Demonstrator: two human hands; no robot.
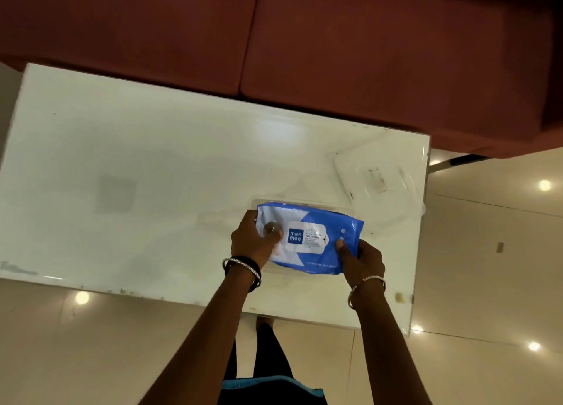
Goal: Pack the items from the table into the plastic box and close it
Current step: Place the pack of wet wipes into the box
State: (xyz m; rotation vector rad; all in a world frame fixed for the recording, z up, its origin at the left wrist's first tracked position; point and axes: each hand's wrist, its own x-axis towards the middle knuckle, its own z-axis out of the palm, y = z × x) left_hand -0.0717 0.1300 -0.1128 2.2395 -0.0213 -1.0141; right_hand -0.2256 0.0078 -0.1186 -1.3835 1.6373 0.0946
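Note:
A blue and white pack of wet wipes (316,222) lies over a clear plastic box (301,202), whose rim shows along the pack's far edge. My left hand (251,244) grips the pack's left end, thumb on top. Gripping its right near corner is my right hand (362,260). The box's clear lid (377,185) lies flat on the table to the right, apart from the box. Most of the box is hidden under the pack.
The white glossy table (137,176) stretches far to the left. A dark red sofa (335,54) runs along its far edge. Shiny floor tiles (487,252) lie to the right and near me. The lid sits close to the table's right edge.

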